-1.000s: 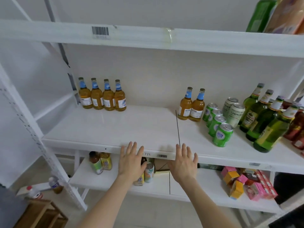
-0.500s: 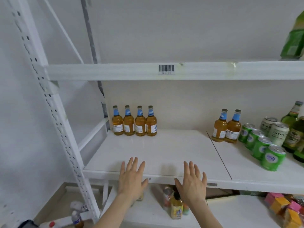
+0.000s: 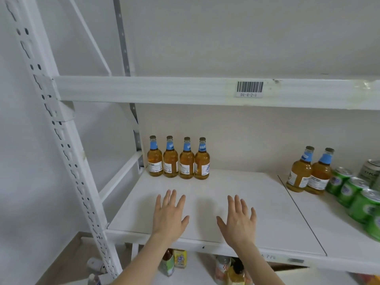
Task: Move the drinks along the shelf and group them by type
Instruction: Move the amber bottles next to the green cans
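Several amber bottles with blue neck labels stand in a row at the back left of the white shelf. Two more of the same amber bottles stand to the right, beside several green cans. A silver can shows at the right edge. My left hand and my right hand hover flat, fingers spread, over the front of the shelf. Both hold nothing.
A white perforated upright slants down the left. The shelf beam above carries a barcode label. Small bottles and cartons stand on the lower shelf under my hands.
The view has swung left and up, so the green bottles on the right have left the frame. Both hands have moved forward from the shelf's front edge to over its surface.
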A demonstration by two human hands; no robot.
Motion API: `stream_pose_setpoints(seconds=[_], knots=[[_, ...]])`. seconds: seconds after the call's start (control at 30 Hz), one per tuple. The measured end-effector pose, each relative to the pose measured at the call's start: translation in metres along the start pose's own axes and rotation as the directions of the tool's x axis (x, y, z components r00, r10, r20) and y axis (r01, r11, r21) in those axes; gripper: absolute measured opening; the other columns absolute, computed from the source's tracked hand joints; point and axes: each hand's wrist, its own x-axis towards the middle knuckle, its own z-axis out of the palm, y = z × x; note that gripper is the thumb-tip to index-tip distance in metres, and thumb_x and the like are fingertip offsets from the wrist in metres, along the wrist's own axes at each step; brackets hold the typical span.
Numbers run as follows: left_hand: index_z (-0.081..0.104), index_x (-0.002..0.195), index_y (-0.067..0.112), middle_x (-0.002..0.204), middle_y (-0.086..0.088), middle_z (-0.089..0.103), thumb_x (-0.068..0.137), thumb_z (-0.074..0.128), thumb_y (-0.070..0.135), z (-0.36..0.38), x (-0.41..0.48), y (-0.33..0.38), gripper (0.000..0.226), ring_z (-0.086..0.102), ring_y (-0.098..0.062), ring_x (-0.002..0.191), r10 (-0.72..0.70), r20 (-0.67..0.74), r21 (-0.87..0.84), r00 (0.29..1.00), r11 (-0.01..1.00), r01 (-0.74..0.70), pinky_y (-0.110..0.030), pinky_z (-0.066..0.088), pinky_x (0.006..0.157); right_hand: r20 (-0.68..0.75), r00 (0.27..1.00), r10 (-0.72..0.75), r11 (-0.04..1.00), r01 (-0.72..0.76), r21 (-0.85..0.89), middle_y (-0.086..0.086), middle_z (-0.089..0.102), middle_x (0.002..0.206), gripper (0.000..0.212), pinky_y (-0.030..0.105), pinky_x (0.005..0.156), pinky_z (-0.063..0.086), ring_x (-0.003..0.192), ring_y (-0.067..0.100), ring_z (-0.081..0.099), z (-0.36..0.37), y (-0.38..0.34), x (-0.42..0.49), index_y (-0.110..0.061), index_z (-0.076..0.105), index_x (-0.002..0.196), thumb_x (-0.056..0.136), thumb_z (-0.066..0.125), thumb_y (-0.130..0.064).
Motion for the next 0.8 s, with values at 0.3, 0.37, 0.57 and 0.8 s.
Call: stream_pose_setpoints(seconds=[0.3,0.37,0.57,0.8], knots=[[0.016,0.158,0.026,0.166,-0.011,0.013,0.099,0.035,0.059,0.022,0.085,-0.006,0.070,0.006,-0.030,0.154,-0.051,0.014,0.010,0.999,0.999,0.051,-0.050,0.005,0.123,0.009,0.999,-0.038,0.999,0.038,0.009,0.005,0.005,0.168,0.078,0.050,0.122,0.008,0.154,0.024,0.006,0.019,-0.006,0.091,-0.022,0.003,0.159,0.098,0.032,-0.062],[0.017,0.157,0.025,0.166,-0.010,0.014,0.098,0.036,0.059,0.028,0.101,-0.008,0.071,0.008,-0.029,0.154,-0.055,-0.001,-0.001,0.998,0.998,0.055,-0.050,0.007,0.123,0.004,0.999,-0.044,0.999,0.044,0.019,0.005,0.005,0.168,0.078,0.050,0.122,0.007,0.154,0.024,0.006,0.023,-0.010,0.109,-0.022,0.004,0.158,0.098,0.032,-0.062],[0.013,0.158,0.023,0.165,-0.009,0.020,0.096,0.043,0.058,0.055,0.148,-0.015,0.077,0.017,-0.027,0.152,-0.069,-0.070,-0.080,0.995,0.995,0.063,-0.043,0.018,0.122,-0.034,0.998,-0.046,0.998,0.048,0.033,0.004,0.007,0.168,0.079,0.049,0.122,0.008,0.154,0.022,0.006,0.038,-0.018,0.161,-0.022,0.005,0.158,0.097,0.033,-0.062],[0.012,0.158,0.021,0.164,0.003,0.023,0.093,0.065,0.041,0.095,0.196,-0.020,0.086,0.030,-0.018,0.148,-0.163,-0.063,-0.709,0.985,0.702,0.071,-0.036,0.036,0.116,-0.086,0.995,-0.057,0.976,0.074,0.204,0.001,0.017,0.166,0.084,0.045,0.119,0.019,0.151,0.022,0.018,0.061,-0.027,0.222,-0.022,0.011,0.158,0.092,0.042,-0.065]])
